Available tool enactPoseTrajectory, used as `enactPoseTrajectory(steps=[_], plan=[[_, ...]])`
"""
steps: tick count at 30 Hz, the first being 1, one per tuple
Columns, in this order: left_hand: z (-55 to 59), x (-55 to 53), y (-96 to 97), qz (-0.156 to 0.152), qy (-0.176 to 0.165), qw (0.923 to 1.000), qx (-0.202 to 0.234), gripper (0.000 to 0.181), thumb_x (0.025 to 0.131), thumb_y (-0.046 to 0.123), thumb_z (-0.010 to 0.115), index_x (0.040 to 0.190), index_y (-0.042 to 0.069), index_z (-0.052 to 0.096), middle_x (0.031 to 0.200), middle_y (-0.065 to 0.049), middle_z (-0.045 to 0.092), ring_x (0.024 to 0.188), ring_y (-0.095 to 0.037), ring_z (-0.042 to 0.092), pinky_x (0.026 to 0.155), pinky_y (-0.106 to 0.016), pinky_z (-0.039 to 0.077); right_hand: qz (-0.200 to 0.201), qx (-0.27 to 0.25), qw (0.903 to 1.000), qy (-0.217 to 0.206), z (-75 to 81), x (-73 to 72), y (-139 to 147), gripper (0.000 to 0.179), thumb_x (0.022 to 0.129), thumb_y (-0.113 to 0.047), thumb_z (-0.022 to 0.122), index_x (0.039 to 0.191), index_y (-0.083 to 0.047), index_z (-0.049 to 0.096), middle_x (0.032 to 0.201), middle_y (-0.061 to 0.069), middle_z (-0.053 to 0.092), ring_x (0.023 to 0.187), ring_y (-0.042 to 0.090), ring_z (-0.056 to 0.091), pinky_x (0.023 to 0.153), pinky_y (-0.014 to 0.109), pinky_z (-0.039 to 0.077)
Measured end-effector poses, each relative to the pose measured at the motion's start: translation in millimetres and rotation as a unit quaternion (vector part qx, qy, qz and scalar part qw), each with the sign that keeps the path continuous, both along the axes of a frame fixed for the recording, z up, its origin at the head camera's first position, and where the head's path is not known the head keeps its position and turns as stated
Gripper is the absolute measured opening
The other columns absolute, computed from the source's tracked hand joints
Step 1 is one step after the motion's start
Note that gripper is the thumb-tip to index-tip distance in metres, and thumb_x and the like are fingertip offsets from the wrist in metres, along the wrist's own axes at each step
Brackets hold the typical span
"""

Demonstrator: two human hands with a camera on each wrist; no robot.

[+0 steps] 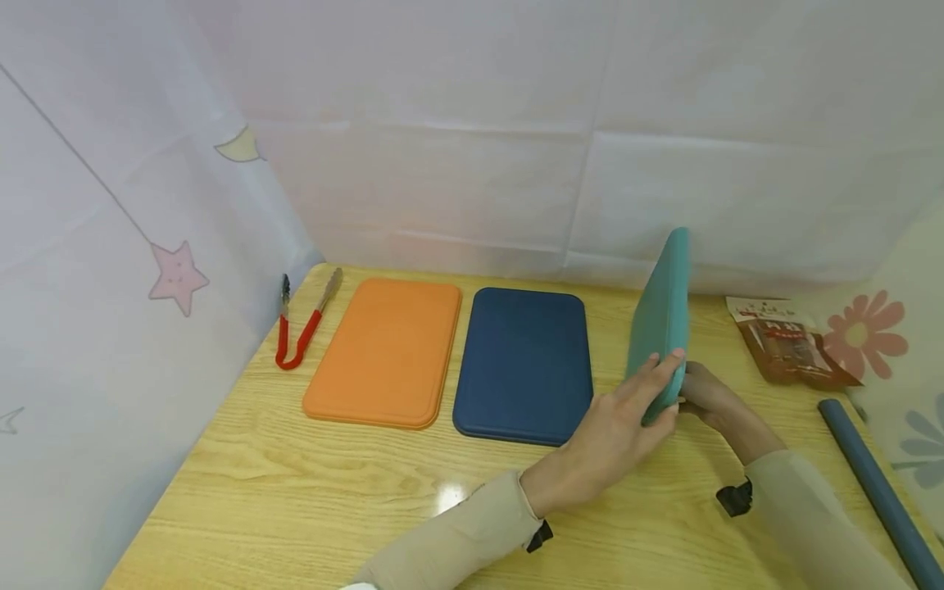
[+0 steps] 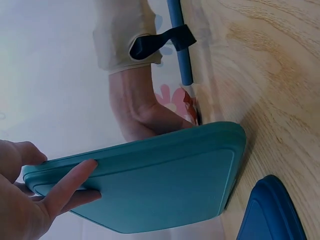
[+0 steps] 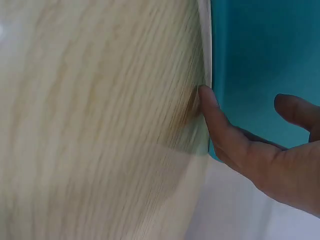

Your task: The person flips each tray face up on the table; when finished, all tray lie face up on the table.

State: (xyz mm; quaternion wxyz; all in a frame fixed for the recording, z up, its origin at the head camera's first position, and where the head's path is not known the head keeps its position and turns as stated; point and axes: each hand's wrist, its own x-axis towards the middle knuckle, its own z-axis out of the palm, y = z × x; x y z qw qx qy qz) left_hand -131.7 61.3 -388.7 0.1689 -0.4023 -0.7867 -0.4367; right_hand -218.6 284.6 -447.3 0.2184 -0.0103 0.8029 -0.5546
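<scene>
A teal board (image 1: 660, 311), flat and rectangular with rounded corners, stands on edge at the right of the table. My left hand (image 1: 612, 438) grips its near edge, thumb on one side and fingers on the other, as the left wrist view also shows. Behind it is my right hand (image 1: 711, 393), partly hidden in the head view. In the right wrist view the right hand's fingertips (image 3: 207, 95) touch the board's lower edge near the tabletop, with the thumb apart. A navy board (image 1: 525, 365) and an orange board (image 1: 387, 352) lie flat to the left.
Tongs with red handles (image 1: 298, 348) lie spread at the far left. At the right back is a brown snack packet (image 1: 789, 344). A dark blue rod (image 1: 878, 487) runs along the right table edge. Printed curtains hang behind the wooden table (image 1: 265, 492).
</scene>
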Motion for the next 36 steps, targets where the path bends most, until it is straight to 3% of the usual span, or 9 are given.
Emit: enactPoseTrajectory(steps=[9,13,16,21,24,27,30,32,36], plan=[[5.5,-3.1,-4.2,0.03,-0.058,0.9972,0.036,0.064,0.101,0.015,0.051,0.156,0.019,0.018,0.151,-0.007,0.037,0.113,-0.017,0.06,0.078,-0.011,0.048,0.008,-0.022,0.9994,-0.024,-1.8,-3.1,-3.0,0.065,0.103,-0.025,0.046,0.145,0.018,0.019,0.12,0.02,0.056,0.095,0.016,0.063,0.087,0.041,0.053],[6.6,-2.7,-5.0,0.044,-0.073,0.9949,0.054,0.064,0.1,0.015,0.053,0.155,0.019,0.02,0.149,-0.006,0.041,0.111,-0.014,0.062,0.076,-0.01,0.048,-0.008,-0.026,0.9993,-0.026,-7.3,-2.4,-0.9,0.066,0.102,-0.016,0.049,0.147,0.016,0.014,0.132,0.03,0.048,0.094,0.015,0.064,0.085,0.038,0.054],[7.9,-1.3,-5.9,0.047,-0.075,0.9945,0.055,0.064,0.1,0.015,0.053,0.155,0.018,0.021,0.148,-0.006,0.041,0.114,-0.013,0.059,0.079,-0.01,0.048,-0.018,-0.023,0.999,-0.033,-11.3,-2.4,1.3,0.064,0.101,-0.011,0.048,0.149,0.012,0.013,0.13,0.028,0.051,0.091,0.015,0.065,0.083,0.036,0.055],[12.7,-0.9,-8.1,0.041,-0.081,0.9947,0.048,0.06,0.101,0.021,0.051,0.154,0.017,0.022,0.147,-0.006,0.042,0.114,-0.012,0.059,0.079,-0.011,0.048,-0.024,-0.01,0.9991,-0.033,-14.1,-4.2,5.4,0.065,0.1,-0.009,0.047,0.15,0.01,0.011,0.118,0.019,0.059,0.088,0.016,0.066,0.079,0.036,0.056],[16.6,-4.1,-8.4,0.018,-0.132,0.9887,0.068,0.053,0.103,0.03,0.046,0.152,0.021,0.028,0.145,-0.004,0.045,0.114,-0.009,0.059,0.078,-0.011,0.048,-0.025,-0.004,0.9991,-0.034,-14.5,-2.5,10.2,0.066,0.1,-0.007,0.048,0.151,0.009,0.009,0.121,0.023,0.056,0.089,0.018,0.066,0.08,0.038,0.056],[18.7,-9.7,-9.1,-0.011,-0.217,0.97,0.108,0.049,0.103,0.039,0.042,0.15,0.026,0.033,0.136,-0.005,0.055,0.102,-0.007,0.065,0.071,-0.014,0.052,-0.02,0.007,0.9992,-0.034,-13.9,0.6,15.5,0.065,0.099,-0.005,0.048,0.15,0.009,0.011,0.121,0.027,0.056,0.09,0.021,0.067,0.079,0.039,0.056],[18.4,-16.3,-10.8,-0.035,-0.3,0.9411,0.152,0.05,0.102,0.041,0.044,0.15,0.027,0.036,0.134,-0.005,0.057,0.084,-0.006,0.069,0.06,-0.021,0.055,-0.018,0.021,0.999,-0.035,-12.6,3.2,21.0,0.064,0.098,-0.005,0.051,0.15,0.009,0.016,0.117,0.024,0.058,0.089,0.023,0.068,0.077,0.041,0.056],[17.5,-21.0,-11.8,-0.048,-0.336,0.9235,0.179,0.052,0.101,0.039,0.047,0.15,0.024,0.036,0.139,-0.005,0.053,0.079,-0.006,0.07,0.059,-0.027,0.057,-0.018,0.03,0.9986,-0.039,-11.3,3.9,24.9,0.065,0.098,-0.008,0.055,0.15,0.008,0.019,0.115,0.021,0.06,0.089,0.023,0.068,0.077,0.041,0.057],[15.2,-29.9,-13.4,-0.065,-0.381,0.8971,0.215,0.055,0.1,0.035,0.052,0.15,0.021,0.035,0.148,-0.002,0.043,0.084,-0.008,0.07,0.059,-0.035,0.058,-0.025,0.054,0.9973,-0.045,-8.5,3.9,33.1,0.067,0.097,-0.013,0.059,0.15,0.006,0.023,0.114,0.018,0.061,0.088,0.021,0.068,0.076,0.041,0.057]])
